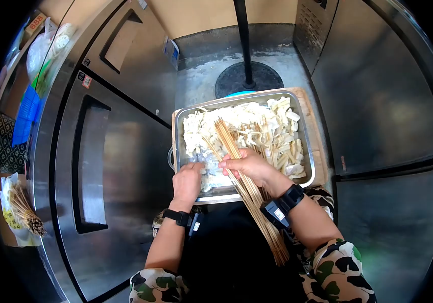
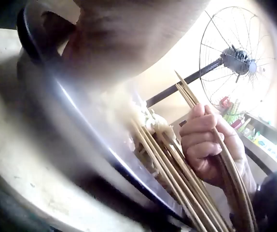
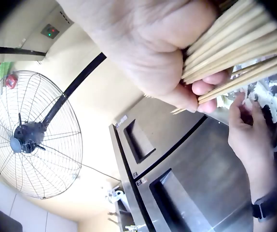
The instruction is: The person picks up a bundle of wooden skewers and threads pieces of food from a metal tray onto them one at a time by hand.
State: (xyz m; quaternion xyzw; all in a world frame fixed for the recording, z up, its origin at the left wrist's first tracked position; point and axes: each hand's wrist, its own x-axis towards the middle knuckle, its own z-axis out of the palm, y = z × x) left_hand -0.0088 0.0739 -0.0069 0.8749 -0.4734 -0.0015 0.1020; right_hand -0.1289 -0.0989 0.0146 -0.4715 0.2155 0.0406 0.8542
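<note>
My right hand [image 1: 252, 166] grips a thick bundle of bamboo skewers [image 1: 254, 202] that slants across the tray's front edge, its lower ends over my lap. One or two skewers stand slightly apart from the bundle, held by the fingers in the right wrist view. At the front left of the metal tray [image 1: 178, 132], my left hand [image 1: 187, 182] reaches down with curled fingers. Its thumb and fingertips pinch at a pale food piece [image 3: 248, 102] in the right wrist view. Pale, off-white food pieces [image 1: 201, 121] fill much of the tray, with more skewers lying among them at the right.
The tray rests on a wooden board [image 1: 319, 161]. Steel refrigerator doors [image 1: 130, 151] stand close on the left, with more steel doors [image 1: 378, 101] on the right. Behind the board is a fan's round base [image 1: 226, 81]. Another skewer bundle [image 1: 24, 207] lies at far left.
</note>
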